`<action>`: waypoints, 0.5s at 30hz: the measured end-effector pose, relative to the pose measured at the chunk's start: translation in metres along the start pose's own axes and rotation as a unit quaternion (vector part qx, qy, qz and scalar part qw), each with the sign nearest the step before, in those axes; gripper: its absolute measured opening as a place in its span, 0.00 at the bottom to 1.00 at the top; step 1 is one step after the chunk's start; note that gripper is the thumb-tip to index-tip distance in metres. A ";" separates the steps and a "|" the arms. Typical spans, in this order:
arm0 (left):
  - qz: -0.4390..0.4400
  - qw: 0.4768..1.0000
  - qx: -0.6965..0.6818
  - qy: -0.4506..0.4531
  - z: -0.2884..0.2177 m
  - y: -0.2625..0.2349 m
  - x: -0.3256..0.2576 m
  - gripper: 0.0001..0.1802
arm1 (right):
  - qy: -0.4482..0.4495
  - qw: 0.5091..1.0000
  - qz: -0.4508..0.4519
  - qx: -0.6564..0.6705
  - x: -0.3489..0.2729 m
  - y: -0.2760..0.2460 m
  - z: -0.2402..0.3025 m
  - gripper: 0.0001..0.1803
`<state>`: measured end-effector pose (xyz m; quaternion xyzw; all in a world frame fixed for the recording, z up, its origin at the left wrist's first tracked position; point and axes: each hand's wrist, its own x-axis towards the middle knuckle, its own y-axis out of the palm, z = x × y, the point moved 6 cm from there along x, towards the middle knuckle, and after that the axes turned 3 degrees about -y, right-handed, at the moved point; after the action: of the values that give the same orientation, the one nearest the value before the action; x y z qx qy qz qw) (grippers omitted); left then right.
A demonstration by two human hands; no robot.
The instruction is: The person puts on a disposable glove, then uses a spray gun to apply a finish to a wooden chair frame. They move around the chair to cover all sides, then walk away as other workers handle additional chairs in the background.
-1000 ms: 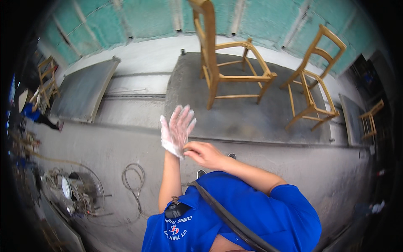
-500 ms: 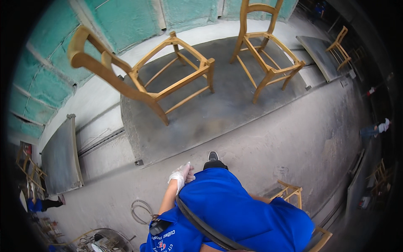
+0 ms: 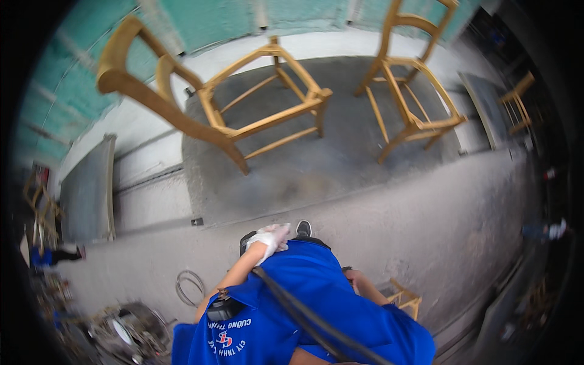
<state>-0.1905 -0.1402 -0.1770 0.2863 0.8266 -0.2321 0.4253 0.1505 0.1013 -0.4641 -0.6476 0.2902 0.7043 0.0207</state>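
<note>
My left hand (image 3: 269, 238), in a thin white glove, hangs low in front of my blue shirt with loosely curled fingers and nothing in it. My right hand is hidden behind my body; only the bare right forearm (image 3: 367, 288) shows beside my hip. One dark shoe (image 3: 303, 229) pokes out just past the gloved hand. Ahead, an unfinished wooden chair frame (image 3: 243, 115) stands on a grey platform (image 3: 340, 170), and a second chair frame (image 3: 410, 100) stands to its right.
A coiled hose or cable (image 3: 190, 286) lies on the concrete floor at lower left, near a metal machine (image 3: 131, 331). A small wooden frame (image 3: 404, 299) sits by my right side. A grey panel (image 3: 88, 191) leans at left; green walls rise behind.
My view has swung so the chairs now sit closer and more central. My gloved left hand dropped from raised in front of me to hip level; my right hand went from touching it to out of sight.
</note>
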 end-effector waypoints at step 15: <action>-0.032 0.823 -0.567 0.023 0.017 -0.236 0.137 0.24 | -0.628 0.700 -0.326 0.092 -0.378 0.159 0.219 0.18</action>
<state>-0.4042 -0.2851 -0.2674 -0.0270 0.8309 0.2707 0.4854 -0.0508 0.1953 -0.0555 -0.1039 0.0440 0.8666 0.4861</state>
